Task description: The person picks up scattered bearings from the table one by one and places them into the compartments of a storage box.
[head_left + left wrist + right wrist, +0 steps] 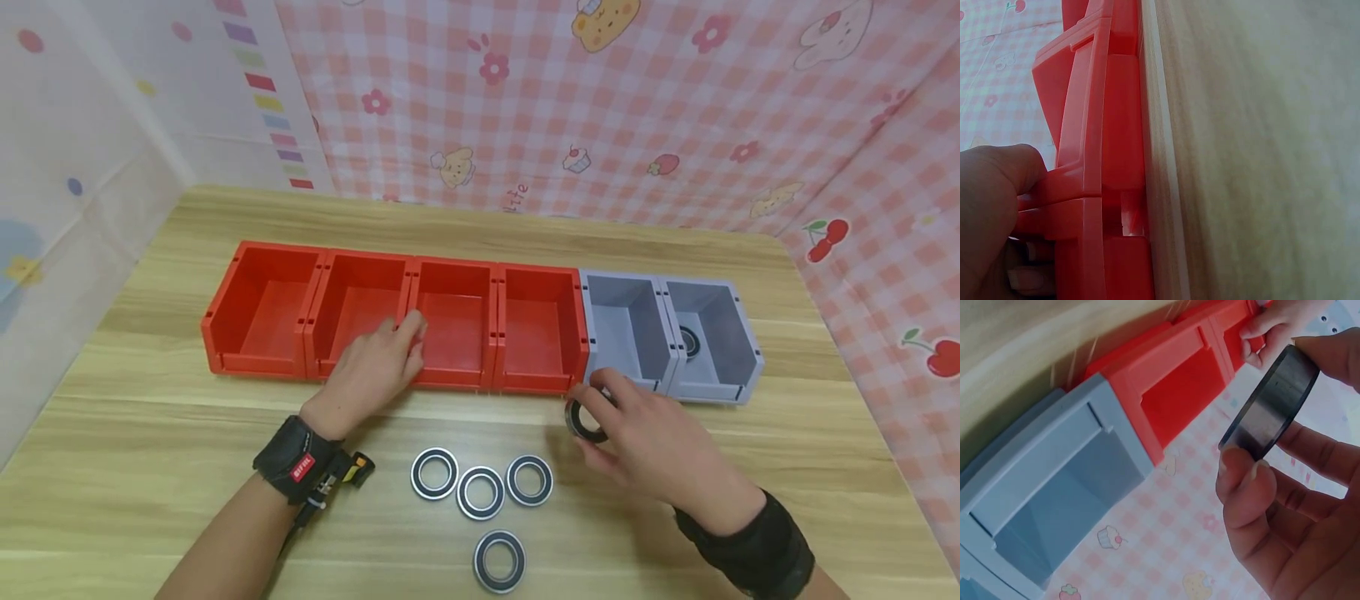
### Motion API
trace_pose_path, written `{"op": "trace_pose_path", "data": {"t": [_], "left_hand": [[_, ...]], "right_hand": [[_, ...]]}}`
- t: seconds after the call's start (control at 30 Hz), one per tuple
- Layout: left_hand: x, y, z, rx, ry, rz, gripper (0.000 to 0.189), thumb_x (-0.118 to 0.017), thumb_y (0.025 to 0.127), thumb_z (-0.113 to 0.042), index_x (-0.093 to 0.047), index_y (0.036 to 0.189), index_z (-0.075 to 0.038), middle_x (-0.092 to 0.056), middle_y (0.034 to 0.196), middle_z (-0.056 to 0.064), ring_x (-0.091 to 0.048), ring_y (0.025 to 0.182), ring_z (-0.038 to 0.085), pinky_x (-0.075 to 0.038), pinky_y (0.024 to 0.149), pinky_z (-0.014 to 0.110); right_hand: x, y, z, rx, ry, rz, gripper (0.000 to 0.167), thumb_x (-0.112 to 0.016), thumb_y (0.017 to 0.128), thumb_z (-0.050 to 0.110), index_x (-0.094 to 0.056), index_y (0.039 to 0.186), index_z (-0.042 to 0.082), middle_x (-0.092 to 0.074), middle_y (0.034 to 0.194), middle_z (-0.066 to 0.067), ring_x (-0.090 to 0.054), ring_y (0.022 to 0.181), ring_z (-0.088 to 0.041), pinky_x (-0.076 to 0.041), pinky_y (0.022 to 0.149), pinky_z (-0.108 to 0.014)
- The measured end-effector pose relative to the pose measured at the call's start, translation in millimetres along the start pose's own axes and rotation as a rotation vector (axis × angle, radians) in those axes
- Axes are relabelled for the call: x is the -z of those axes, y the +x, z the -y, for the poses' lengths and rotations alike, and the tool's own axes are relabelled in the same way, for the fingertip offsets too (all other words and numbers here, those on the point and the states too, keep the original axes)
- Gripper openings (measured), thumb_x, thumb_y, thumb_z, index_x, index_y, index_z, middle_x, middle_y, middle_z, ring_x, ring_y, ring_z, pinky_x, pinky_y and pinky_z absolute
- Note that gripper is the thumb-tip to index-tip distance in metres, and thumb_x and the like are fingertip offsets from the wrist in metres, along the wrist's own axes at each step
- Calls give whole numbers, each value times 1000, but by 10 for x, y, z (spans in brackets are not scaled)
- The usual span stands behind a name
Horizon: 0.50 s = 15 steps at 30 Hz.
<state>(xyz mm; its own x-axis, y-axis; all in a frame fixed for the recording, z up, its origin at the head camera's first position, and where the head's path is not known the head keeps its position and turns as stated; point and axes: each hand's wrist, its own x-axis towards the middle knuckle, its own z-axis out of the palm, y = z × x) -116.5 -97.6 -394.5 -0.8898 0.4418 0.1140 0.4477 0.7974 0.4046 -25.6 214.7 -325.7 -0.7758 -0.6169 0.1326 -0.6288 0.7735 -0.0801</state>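
My right hand (pixel 651 437) pinches a ball bearing (pixel 1275 400) by its rim, thumb on one side and fingertips on the other. In the head view it is just in front of the grey bins, near the last red one. My left hand (pixel 372 367) grips the joined side walls of two red bins (pixel 1079 169), thumb and fingers on opposite sides. Three bearings lie close together on the table: one left (pixel 434 473), one middle (pixel 481 492), one right (pixel 529 480). A fourth bearing (pixel 499 562) lies nearer me. Another bearing (pixel 690 342) leans inside the far right grey bin (pixel 738 333).
A row of red bins (pixel 258 364) continues into two grey bins (pixel 626 279), side by side on the wood-grain table (pixel 135 433). Behind hangs a pink checked cloth (pixel 525 108); similar cloth walls stand left and right. A black band with a small device (pixel 300 462) wraps my left wrist.
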Motion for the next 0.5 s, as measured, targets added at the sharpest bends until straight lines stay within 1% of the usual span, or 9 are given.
{"op": "trace_pose_path", "data": {"t": [0.07,0.13,0.3,0.4,0.5], "left_hand": [[0,1,-2,-4,2,-3,23,-60,88,-14,-42,101,-13,-40,61,2,-39,47,15,-33,42,26],[0,-1,-4,-8,3,-5,23,-61,88,-14,-42,101,-13,-40,61,2,-39,47,15,-32,42,26],[-6,0,-5,-3,-3,2,22,-60,88,-14,-42,101,-14,-40,62,2,-39,47,15,-32,42,26],[-5,2,-4,2,-5,6,22,-60,88,-14,-42,101,-14,-40,62,2,-40,47,15,-32,42,26],[0,2,-2,4,-1,5,22,-60,88,-14,-42,101,-14,-40,62,2,-40,47,15,-32,42,26]], "right_hand": [[16,0,-27,-15,-2,-10,47,-79,73,28,-61,111,8,-54,96,-7,-49,60,-11,-45,51,-22],[38,3,-45,-37,0,-4,47,-80,73,28,-61,111,7,-54,96,-8,-50,62,-11,-45,52,-22],[85,33,-81,-72,-9,3,50,-79,74,30,-61,113,5,-56,99,-10,-53,65,-14,-49,55,-24],[112,58,-106,-85,-10,-9,52,-79,74,31,-60,115,5,-57,101,-12,-55,66,-15,-51,56,-26],[128,78,-135,-91,-7,-31,53,-79,74,31,-60,115,5,-56,101,-12,-55,66,-16,-50,55,-26]]}}
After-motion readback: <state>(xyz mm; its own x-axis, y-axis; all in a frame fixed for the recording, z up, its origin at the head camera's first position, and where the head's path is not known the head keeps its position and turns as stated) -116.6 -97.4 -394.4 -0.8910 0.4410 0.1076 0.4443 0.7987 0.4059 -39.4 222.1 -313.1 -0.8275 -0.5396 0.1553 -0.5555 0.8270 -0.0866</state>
